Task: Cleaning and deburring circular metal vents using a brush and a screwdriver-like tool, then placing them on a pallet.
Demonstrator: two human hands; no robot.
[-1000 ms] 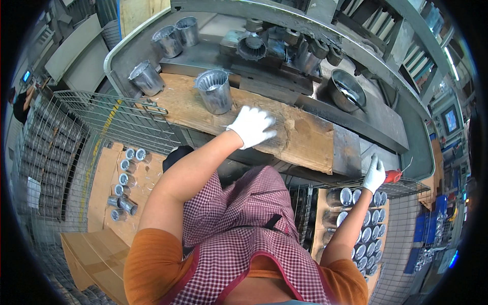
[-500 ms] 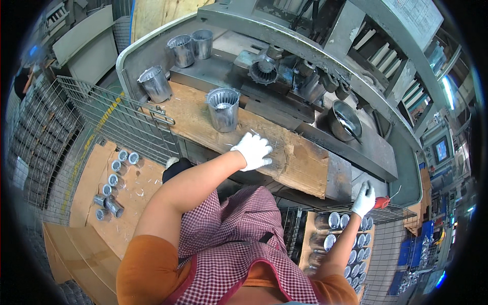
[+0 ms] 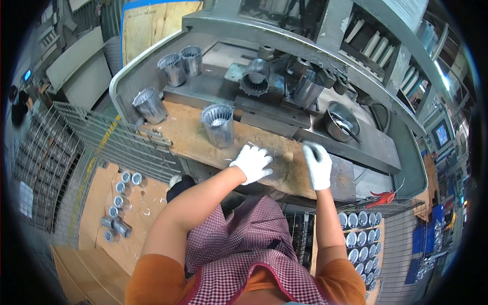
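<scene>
My left hand [image 3: 251, 164], in a white glove, lies on the front edge of a worn cardboard sheet [image 3: 264, 136] with its fingers spread and nothing in them. Just beyond it, slightly left, a ribbed metal cup-shaped casting [image 3: 221, 133] stands upright. My right hand [image 3: 318, 166], also gloved in white, is over the sheet's right end; its fingertips are a little blurred, loosely extended, and no object shows in them. A red air blow gun [image 3: 380, 199] lies at the wire basket's rim, right of my right hand and apart from it.
Three more castings stand at the machine's left; one [image 3: 150, 105] is nearest. Another casting [image 3: 254, 81] sits sideways in the machine fixture. A metal bowl [image 3: 341, 122] holds shiny pieces and a handle. Wire baskets with castings flank me; the right one holds rows of castings [image 3: 362, 239].
My right hand has moved left, from beside the red air blow gun to above the cardboard's right end. My left hand stays on the cardboard. The view has shifted slightly.
</scene>
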